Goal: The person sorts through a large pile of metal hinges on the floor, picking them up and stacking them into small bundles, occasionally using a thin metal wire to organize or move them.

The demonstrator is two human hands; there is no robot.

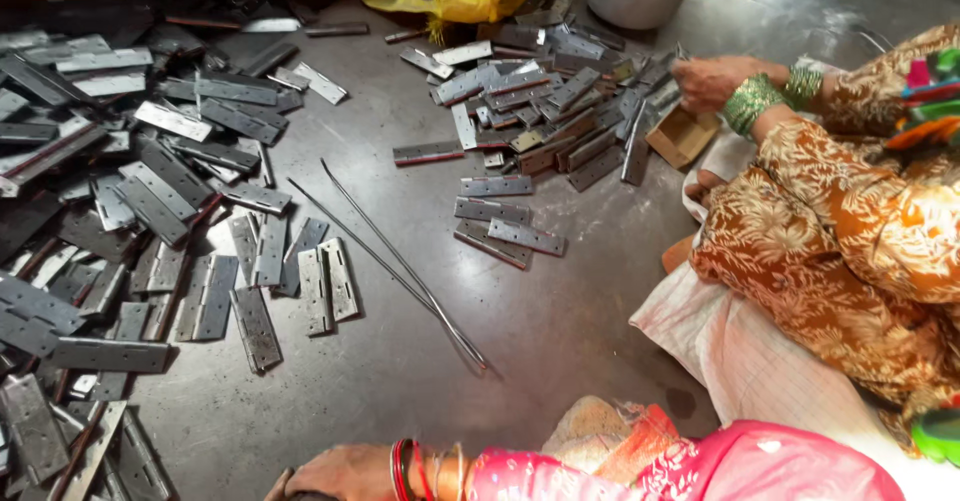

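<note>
At the bottom edge of the view, the person's left hand (335, 473), red bangles on its wrist, rests on the grey floor (560, 321); its fingers are cut off by the frame, so I cannot tell whether they are open or closed. Just beyond those fingers lies a spread of flat metal hinges (150, 231), with two long thin rods (400, 271) beside them. The right hand is out of sight. Far off, a co-worker's hand (712, 79) touches another hinge pile (540, 111)

Even, moderately bright light; glare on floor (560, 331) at upper right. Soft short shadows under metal hinges (200, 201). Sharp centre, slight edge distortion.
</note>
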